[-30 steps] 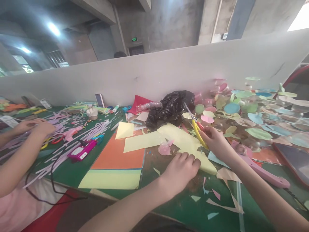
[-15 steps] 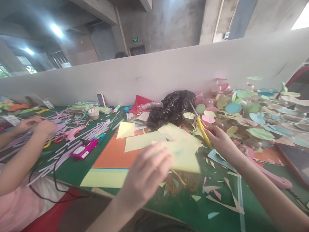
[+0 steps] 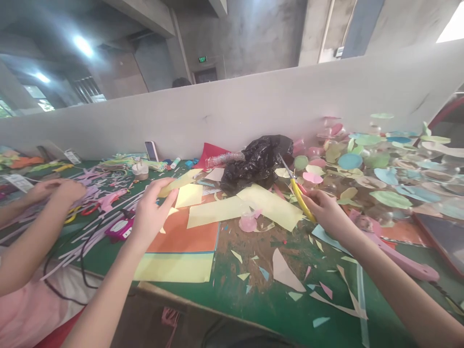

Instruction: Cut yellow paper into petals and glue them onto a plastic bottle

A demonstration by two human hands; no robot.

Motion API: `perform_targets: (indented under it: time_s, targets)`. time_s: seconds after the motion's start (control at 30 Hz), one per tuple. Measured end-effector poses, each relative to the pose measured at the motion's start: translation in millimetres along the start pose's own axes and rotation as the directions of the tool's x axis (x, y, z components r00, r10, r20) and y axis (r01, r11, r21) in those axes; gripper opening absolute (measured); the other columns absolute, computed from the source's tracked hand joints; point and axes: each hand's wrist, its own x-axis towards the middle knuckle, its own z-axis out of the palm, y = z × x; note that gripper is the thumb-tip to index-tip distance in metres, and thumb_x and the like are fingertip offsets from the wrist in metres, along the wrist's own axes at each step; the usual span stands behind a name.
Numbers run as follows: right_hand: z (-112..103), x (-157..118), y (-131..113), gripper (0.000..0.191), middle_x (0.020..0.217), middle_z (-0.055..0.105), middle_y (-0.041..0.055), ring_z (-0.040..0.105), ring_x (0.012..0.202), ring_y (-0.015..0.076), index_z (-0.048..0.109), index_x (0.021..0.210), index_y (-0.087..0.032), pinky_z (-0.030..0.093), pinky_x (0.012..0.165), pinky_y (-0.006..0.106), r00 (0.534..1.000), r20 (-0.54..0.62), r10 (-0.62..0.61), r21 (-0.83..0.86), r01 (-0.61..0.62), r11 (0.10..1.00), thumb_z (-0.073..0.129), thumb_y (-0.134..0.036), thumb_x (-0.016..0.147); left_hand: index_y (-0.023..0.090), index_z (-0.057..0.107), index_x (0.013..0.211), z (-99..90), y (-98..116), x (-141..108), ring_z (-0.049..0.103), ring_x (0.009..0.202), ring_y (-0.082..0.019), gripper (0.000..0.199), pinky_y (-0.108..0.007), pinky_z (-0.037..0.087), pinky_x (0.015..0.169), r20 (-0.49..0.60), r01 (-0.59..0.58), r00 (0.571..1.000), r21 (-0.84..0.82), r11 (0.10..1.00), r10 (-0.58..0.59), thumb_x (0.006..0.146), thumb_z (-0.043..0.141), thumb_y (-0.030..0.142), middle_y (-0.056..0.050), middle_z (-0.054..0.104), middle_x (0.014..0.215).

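My left hand [image 3: 155, 208] is over the left part of the paper stack, thumb and fingers closed on a pale yellow sheet of paper [image 3: 185, 179]. Part of that sheet is hidden behind the fingers. Below it lie a small yellow square [image 3: 189, 195], an orange sheet [image 3: 181, 234] and a light green-yellow sheet [image 3: 174, 268]. Off to the right, my right hand [image 3: 321, 205] grips scissors [image 3: 302, 199] with yellow and red handles, blades pointing up and left. Between my hands are cut yellow pieces [image 3: 271, 205] and a small pink cup-shaped piece [image 3: 248, 222].
A black plastic bag [image 3: 266, 157] sits by the partition. Plastic pieces topped with coloured paper discs [image 3: 351, 162] crowd the right. A pink glue gun [image 3: 402, 258] lies near my right forearm. At left are a magenta power strip [image 3: 121, 227] and another person's hands [image 3: 60, 191].
My left hand has moved left and away with the yellow sheet, uncovering the pink piece and paper scraps. The scissors in my right hand have shifted slightly left.
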Motion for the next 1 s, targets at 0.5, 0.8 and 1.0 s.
perform_targets:
  time_s: [0.5,0.8,1.0]
  targets:
    - [0.0,0.4,4.1,0.042,0.071,0.054,-0.0006,0.044,0.058,0.0139,0.059,0.096,-0.018,0.034,0.051,0.026,1.0,0.025,0.01,-0.038,-0.009,0.999,0.05,-0.057,0.085,0.019,0.059,0.124,76.2,-103.1,-3.7,0.047,0.133,-0.028,0.047,-0.042,0.032,0.115,0.589,0.072,0.797,0.125,0.99,-0.132,0.093,0.039,0.049,-0.012,0.056,0.138]
    - [-0.4,-2.7,-3.3,0.033,0.067,0.057,0.0003,0.048,0.058,0.0155,0.061,0.09,-0.019,0.035,0.05,0.026,0.999,0.022,0.036,-0.016,-0.035,0.999,0.051,-0.049,0.082,0.02,0.065,0.106,66.5,-91.5,-5.5,0.057,0.12,-0.026,0.038,-0.04,0.043,0.106,0.557,0.068,0.824,0.091,0.994,-0.108,0.093,0.037,0.042,-0.01,0.064,0.122]
    - [-2.3,-7.7,-16.0,0.024,0.063,0.055,-0.0002,0.052,0.058,0.0164,0.058,0.084,-0.02,0.039,0.049,0.025,0.983,0.068,0.168,0.104,-0.175,0.979,0.047,-0.042,0.081,0.018,0.058,0.112,51.0,-65.4,-4.3,0.051,0.125,-0.026,0.036,-0.043,0.04,0.109,0.299,0.012,0.954,0.071,0.997,-0.033,0.085,0.035,0.014,-0.012,0.058,0.124]
